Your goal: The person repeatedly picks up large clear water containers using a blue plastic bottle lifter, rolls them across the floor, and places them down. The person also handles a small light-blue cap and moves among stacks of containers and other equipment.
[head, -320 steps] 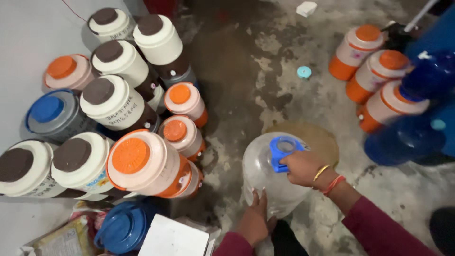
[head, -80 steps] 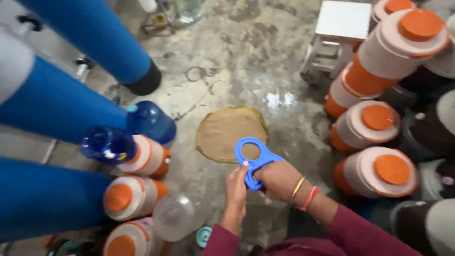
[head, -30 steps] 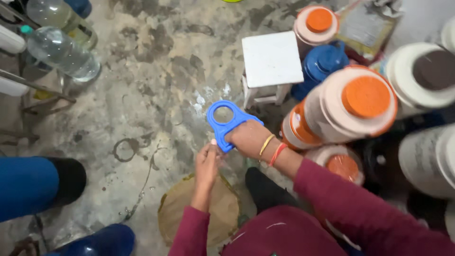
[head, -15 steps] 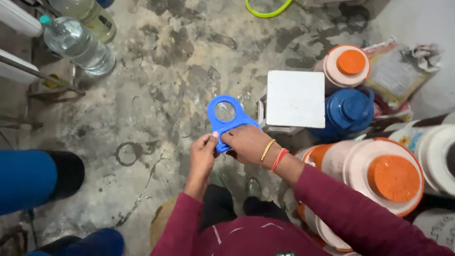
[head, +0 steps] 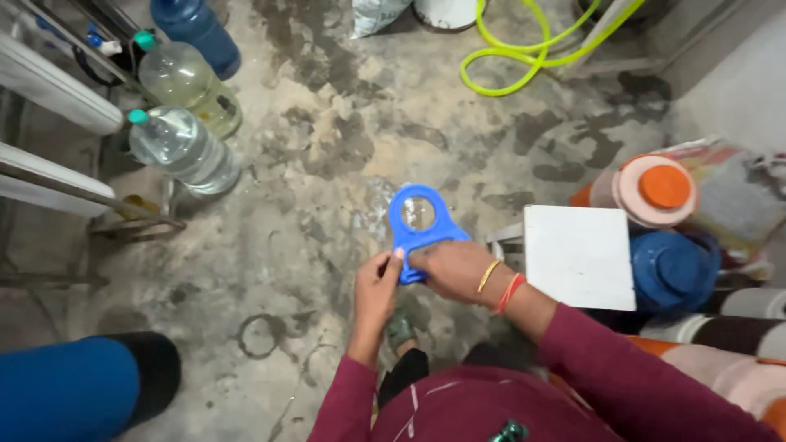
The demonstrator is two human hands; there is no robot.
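Observation:
I hold a blue plastic bottle-carry handle (head: 419,225) with a round ring at its top, out in front of me above the wet concrete floor. My right hand (head: 452,270), with orange and yellow bangles on the wrist, grips its lower part from the right. My left hand (head: 377,286) pinches its lower left edge with the fingertips. Both sleeves are maroon.
A white square stool (head: 580,255) stands just right of my hands. Behind it are a blue jug (head: 673,272) and an orange-lidded cooler jug (head: 651,192). Clear water bottles (head: 182,147) and a dark blue bottle (head: 195,29) stand at upper left; a yellow-green hose (head: 524,57) lies at the top.
My view has swung across the room from the stacked cooler jugs to the stool and bottles. The handle stays in both hands the whole time.

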